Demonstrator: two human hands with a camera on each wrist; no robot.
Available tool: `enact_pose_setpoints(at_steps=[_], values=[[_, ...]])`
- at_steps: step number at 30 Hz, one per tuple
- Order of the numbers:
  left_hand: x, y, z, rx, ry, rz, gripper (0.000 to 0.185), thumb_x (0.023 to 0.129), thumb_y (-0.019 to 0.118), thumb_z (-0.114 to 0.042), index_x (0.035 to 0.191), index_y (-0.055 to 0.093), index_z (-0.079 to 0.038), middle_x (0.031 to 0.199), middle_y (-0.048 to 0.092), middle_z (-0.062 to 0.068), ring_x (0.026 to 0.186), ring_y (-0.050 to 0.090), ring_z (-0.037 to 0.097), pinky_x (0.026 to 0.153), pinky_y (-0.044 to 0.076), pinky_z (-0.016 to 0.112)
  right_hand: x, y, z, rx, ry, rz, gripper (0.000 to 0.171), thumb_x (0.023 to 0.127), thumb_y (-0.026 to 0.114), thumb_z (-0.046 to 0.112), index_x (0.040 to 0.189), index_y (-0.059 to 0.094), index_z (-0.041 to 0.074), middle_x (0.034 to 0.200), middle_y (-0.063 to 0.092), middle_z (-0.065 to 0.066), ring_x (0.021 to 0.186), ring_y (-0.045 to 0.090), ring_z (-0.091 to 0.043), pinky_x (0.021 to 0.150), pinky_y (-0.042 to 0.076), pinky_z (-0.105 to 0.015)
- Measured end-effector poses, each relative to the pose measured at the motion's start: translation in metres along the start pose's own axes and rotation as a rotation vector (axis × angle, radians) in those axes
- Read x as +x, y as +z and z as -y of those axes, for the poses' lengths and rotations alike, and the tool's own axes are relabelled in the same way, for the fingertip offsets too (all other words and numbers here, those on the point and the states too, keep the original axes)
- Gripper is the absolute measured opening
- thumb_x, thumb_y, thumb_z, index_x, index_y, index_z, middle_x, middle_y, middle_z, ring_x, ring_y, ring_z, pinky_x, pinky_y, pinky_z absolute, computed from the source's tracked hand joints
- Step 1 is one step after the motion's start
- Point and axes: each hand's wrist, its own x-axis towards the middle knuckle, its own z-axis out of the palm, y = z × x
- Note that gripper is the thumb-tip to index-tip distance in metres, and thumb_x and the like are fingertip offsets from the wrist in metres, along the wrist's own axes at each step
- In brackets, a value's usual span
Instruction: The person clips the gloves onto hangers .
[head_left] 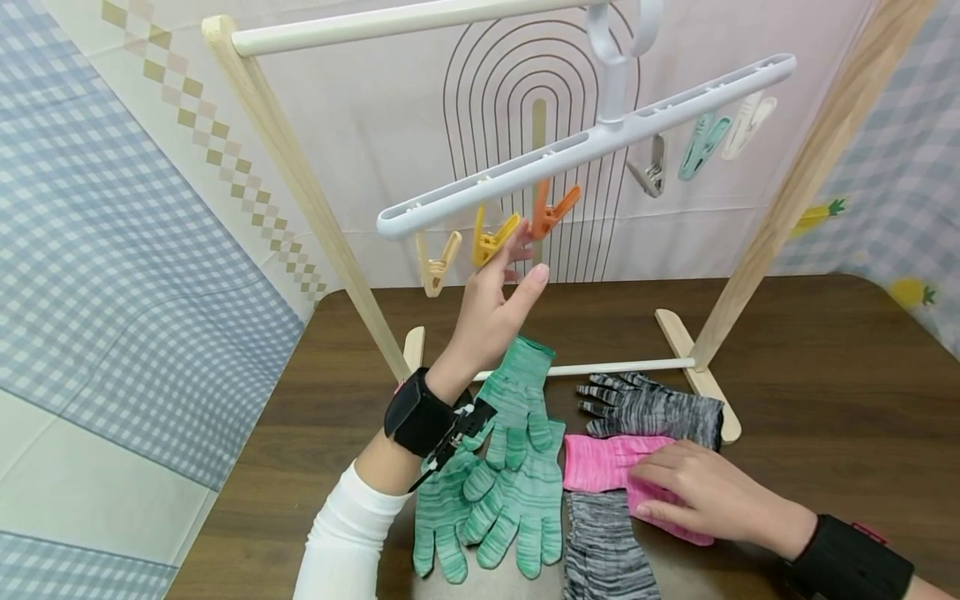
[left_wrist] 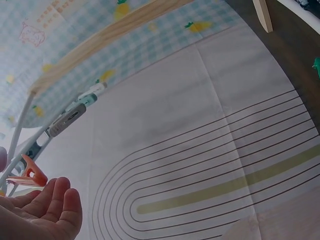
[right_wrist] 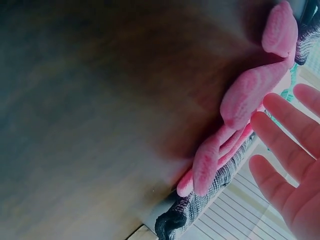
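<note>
My left hand (head_left: 495, 312) is raised under a white hanger (head_left: 510, 171), its fingers beside the yellow clip (head_left: 491, 240) and the orange clip (head_left: 551, 212). In the left wrist view, its fingers are loosely bent near the orange clip (left_wrist: 31, 172) and grip nothing visible. My right hand (head_left: 701, 487) lies over a pink knit glove (head_left: 600, 462). The right wrist view shows its fingers extended beside the pink glove (right_wrist: 250, 95), not curled round it. Green knit gloves (head_left: 517, 500) are piled below my left hand. Black-and-grey gloves (head_left: 660, 408) lie behind and in front of the pink one.
A wooden rack (head_left: 300, 183) with a white top rail (head_left: 390, 27) carries the hanger. Also on the hanger are a beige clip (head_left: 437, 265), a grey clip (head_left: 651, 171), a teal clip (head_left: 703, 148) and a white clip (head_left: 748, 125). Brown tabletop (head_left: 825, 400) extends right.
</note>
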Motion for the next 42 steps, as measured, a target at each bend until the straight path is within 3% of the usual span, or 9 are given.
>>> enact_pose_setpoints(at_steps=[12, 23, 31, 42], values=[[0.008, 0.0, -0.003, -0.037, -0.023, 0.01, 0.053, 0.091, 0.046, -0.018, 0.139, 0.025, -0.011, 0.131, 0.043, 0.007, 0.112, 0.044, 0.018, 0.09, 0.039, 0.029, -0.002, 0.003, 0.001, -0.001, 0.001, -0.013, 0.028, 0.073, 0.067, 0.042, 0.092, 0.067, 0.022, 0.089, 0.062, 0.016, 0.086, 0.057, -0.003, 0.078, 0.038, -0.024], [0.016, 0.002, -0.001, -0.144, -0.014, -0.058, 0.043, 0.092, 0.045, -0.015, 0.134, 0.037, -0.007, 0.125, 0.05, 0.01, 0.108, 0.049, 0.016, 0.085, 0.039, 0.023, -0.001, 0.004, 0.0, -0.007, -0.007, -0.02, 0.027, 0.074, 0.067, 0.042, 0.092, 0.066, 0.022, 0.089, 0.062, 0.016, 0.085, 0.057, -0.003, 0.078, 0.038, -0.023], [0.021, -0.002, -0.013, -0.236, -0.109, -0.005, 0.043, 0.095, 0.037, -0.017, 0.137, 0.03, -0.008, 0.131, 0.043, 0.009, 0.117, 0.045, 0.015, 0.095, 0.038, 0.026, -0.001, 0.002, -0.001, -0.012, -0.004, -0.008, 0.027, 0.074, 0.065, 0.043, 0.091, 0.067, 0.021, 0.088, 0.063, 0.016, 0.085, 0.058, -0.004, 0.078, 0.039, -0.024], [0.03, -0.001, -0.007, -0.257, -0.029, -0.049, 0.038, 0.095, 0.038, -0.013, 0.131, 0.036, -0.002, 0.126, 0.047, 0.014, 0.113, 0.047, 0.016, 0.093, 0.039, 0.023, -0.001, 0.0, -0.001, -0.012, 0.006, 0.008, 0.027, 0.076, 0.064, 0.043, 0.091, 0.067, 0.021, 0.088, 0.063, 0.016, 0.085, 0.057, -0.004, 0.075, 0.044, -0.027]])
